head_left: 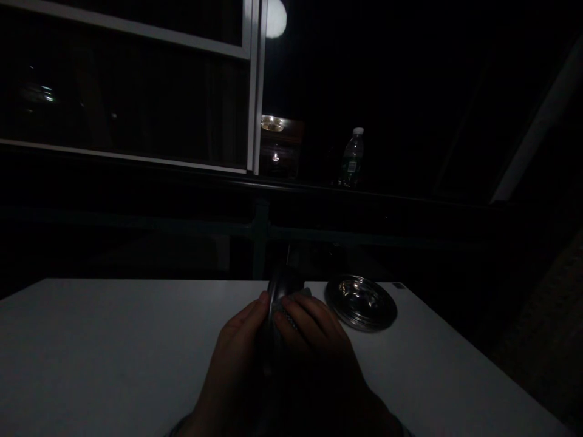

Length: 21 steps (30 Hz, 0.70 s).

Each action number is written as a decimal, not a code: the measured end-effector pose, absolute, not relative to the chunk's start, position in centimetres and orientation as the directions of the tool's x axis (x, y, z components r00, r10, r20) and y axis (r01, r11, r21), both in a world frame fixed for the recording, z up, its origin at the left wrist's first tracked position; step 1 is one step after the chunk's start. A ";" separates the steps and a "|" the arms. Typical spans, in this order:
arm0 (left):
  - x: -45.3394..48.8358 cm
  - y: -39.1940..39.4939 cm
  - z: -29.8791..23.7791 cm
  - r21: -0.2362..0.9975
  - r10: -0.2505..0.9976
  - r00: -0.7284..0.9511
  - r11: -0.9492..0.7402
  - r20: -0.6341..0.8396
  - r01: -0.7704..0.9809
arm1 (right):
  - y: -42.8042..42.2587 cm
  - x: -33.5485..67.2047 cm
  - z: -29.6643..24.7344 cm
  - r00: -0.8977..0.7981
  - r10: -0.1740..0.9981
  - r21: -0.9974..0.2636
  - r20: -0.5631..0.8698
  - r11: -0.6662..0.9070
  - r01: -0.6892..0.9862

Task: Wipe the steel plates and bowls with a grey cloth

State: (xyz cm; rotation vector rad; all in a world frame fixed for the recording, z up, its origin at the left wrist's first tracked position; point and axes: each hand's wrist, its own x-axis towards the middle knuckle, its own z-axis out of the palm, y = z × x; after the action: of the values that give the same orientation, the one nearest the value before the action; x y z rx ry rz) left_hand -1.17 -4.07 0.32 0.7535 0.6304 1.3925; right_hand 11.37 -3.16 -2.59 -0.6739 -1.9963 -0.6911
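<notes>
A dark, shiny metal dish (283, 280) is tilted up on edge over the middle of the white table. My left hand (237, 340) grips its rim from the left, thumb and fingers closed on it. On the other side, my right hand (319, 331) presses a greyish cloth (288, 317) against the dish with bent fingers. Dim light hides the lower part of the dish and most of both palms. To the right of my right hand, shiny round metal dishes (361, 303) rest on the table, seemingly stacked.
The white table (113, 340) spans the lower view, its far edge just beyond the dish. A small dark patch (398, 285) marks its far right corner. Behind, a plastic bottle (353, 159) with a white cap stands on a ledge beside a window frame (254, 91).
</notes>
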 end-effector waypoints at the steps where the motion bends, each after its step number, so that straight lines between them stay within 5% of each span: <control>1: -1.2 -4.1 0.4 0.780 0.996 0.085 0.022 0.040 -0.626 | -3.2 11.3 -2.6 -0.453 0.190 0.204 0.871 0.699 0.686; 15: -1.6 -3.9 0.8 0.730 0.999 0.029 0.046 -0.036 -0.682 | -4.1 10.8 -3.5 -0.538 0.159 0.323 0.827 0.650 0.688; 21: -1.8 -4.0 0.9 0.675 0.982 0.057 0.166 -0.181 -0.719 | -4.1 10.0 -3.7 -0.545 0.139 0.338 0.826 0.652 0.679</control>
State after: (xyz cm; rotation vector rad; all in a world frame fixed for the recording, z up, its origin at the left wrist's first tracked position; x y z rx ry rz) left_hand -1.82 -4.04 0.90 0.4674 0.7007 1.3627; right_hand 10.01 -4.06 -3.73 -0.6346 -2.0533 -0.8403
